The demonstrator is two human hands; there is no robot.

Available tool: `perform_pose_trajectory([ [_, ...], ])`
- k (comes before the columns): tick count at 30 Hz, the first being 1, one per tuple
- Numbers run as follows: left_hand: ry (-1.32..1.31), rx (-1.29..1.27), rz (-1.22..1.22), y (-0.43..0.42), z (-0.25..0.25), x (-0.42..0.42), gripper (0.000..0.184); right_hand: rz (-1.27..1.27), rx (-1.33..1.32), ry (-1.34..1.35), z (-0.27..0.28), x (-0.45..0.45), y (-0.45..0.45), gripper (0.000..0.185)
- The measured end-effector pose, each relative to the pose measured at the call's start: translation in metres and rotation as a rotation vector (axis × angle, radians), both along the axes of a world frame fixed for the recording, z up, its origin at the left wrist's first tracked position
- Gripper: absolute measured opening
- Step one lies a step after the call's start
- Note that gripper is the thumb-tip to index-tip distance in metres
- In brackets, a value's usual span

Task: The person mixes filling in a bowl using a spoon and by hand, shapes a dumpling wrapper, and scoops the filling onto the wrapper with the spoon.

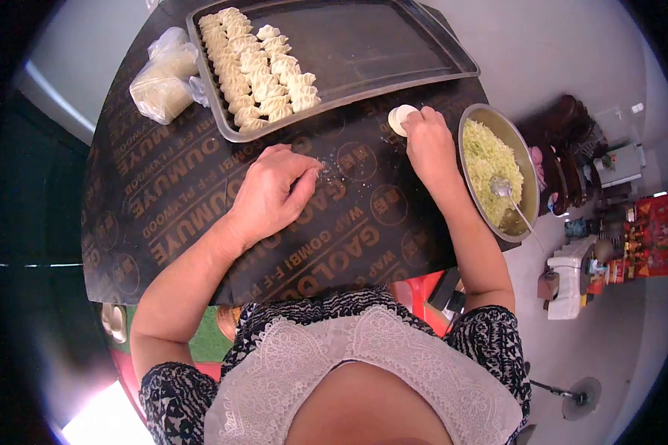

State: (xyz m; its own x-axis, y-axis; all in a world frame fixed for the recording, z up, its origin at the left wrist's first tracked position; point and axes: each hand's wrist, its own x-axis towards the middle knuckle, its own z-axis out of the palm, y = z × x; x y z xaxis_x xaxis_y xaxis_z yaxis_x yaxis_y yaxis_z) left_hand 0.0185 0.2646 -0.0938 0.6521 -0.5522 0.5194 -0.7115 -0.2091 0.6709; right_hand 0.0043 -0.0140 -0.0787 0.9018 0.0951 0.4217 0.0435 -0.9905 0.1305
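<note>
A small stack of round white dumpling wrappers (pixel 403 120) lies on the dark table, right of centre. My right hand (pixel 430 144) is at the stack, its fingertips closed on the edge of a wrapper. My left hand (pixel 273 185) rests on the table below the tray with its fingers curled in and the thumb alongside; nothing shows in it, though its palm is hidden. Rows of pleated dumplings (pixel 256 70) fill the left part of a dark metal tray (pixel 364 48). Beside my right forearm stands a steel bowl (pixel 528 167) of chopped pale green filling (pixel 490 152), a metal spoon (pixel 502 188) stuck in it.
A plastic bag (pixel 165 85) with pale contents sits left of the tray. White flour specks dot the printed tabletop (pixel 334 252) between my hands. A red stool (pixel 421 297) shows under the front edge. Furniture and red goods stand in the room at right.
</note>
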Motion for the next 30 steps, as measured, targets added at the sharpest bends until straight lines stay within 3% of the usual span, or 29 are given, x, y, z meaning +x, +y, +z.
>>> perform_pose_trajectory([
  [17,0.009,0.021,0.016,0.002,0.005,-0.001,0.009,-0.124,-0.071,-0.223,0.003,0.005,0.007,0.005],
  [20,0.175,0.005,0.055,0.000,0.014,-0.004,0.016,-0.112,0.115,-0.168,0.015,-0.001,0.025,0.005],
  [22,0.944,-0.361,-0.131,-0.003,0.012,-0.007,0.026,0.114,0.275,-0.172,0.023,-0.008,0.042,0.007],
  [23,0.934,-0.357,-0.103,-0.002,0.013,-0.007,0.026,0.137,0.292,-0.176,0.027,-0.012,0.054,0.007],
  [25,1.431,-0.557,-0.268,-0.002,0.017,-0.008,0.038,0.357,0.321,-0.102,0.030,-0.024,0.077,0.007],
  [27,1.473,-0.602,-0.287,-0.003,0.013,-0.008,0.040,0.545,0.307,-0.045,0.023,-0.029,0.093,0.008],
  [30,1.368,-0.675,-0.283,-0.005,0.011,-0.010,0.028,0.772,0.329,-0.071,0.020,-0.033,0.105,0.014],
])
